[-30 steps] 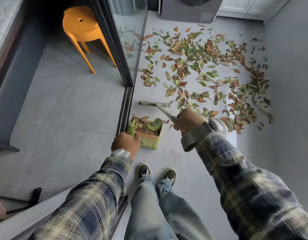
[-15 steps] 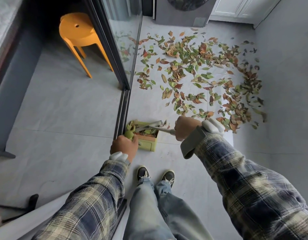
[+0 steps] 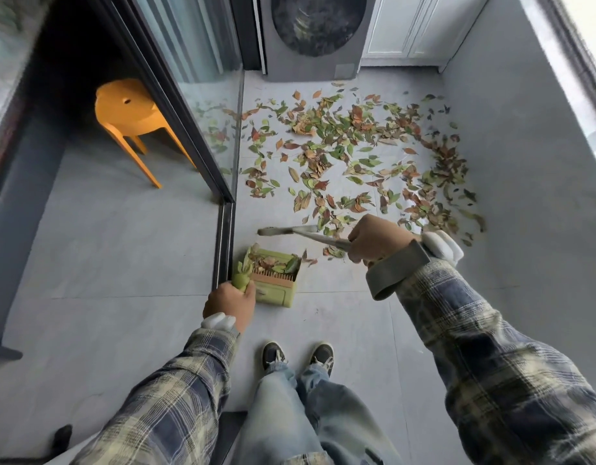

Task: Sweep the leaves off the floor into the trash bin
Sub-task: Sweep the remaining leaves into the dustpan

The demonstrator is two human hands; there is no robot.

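Your left hand point(image 3: 228, 305) is wrapped round the green handle of the dustpan point(image 3: 278, 290). The pan sits on the floor point(image 3: 340, 317) just beside the door track point(image 3: 224, 243), mouth facing away from you. Your right hand point(image 3: 377, 239) is closed round the shaft of the broom point(image 3: 289, 230), well apart from the left. The broom head lies just past the pan's mouth, between it and the near edge of the mess. It's thin and blurred, so I can't tell if it touches the tile.

A small load of leaves point(image 3: 353, 152) is in the pan and a few strays lie just off its right corner. Most are spread over the floor, up to the washer point(image 3: 313, 35) and along the right wall. No trash bin in view.

My read: you're early in the job, approx. one scoop in, w/ the next pull into the pan due.

- Press the pan's lip flat w/ your left hand so nothing slips under it.
- Use short, low strokes straight at the mouth. Dry leaves are light and will prob. flick over the sides if you whip the broom.
- Take the strays at the right corner first, then work outward.
- Steer clear of the track groove, since leaves could lodge there.
- Don't overfill, and carry the pan level to the bin.
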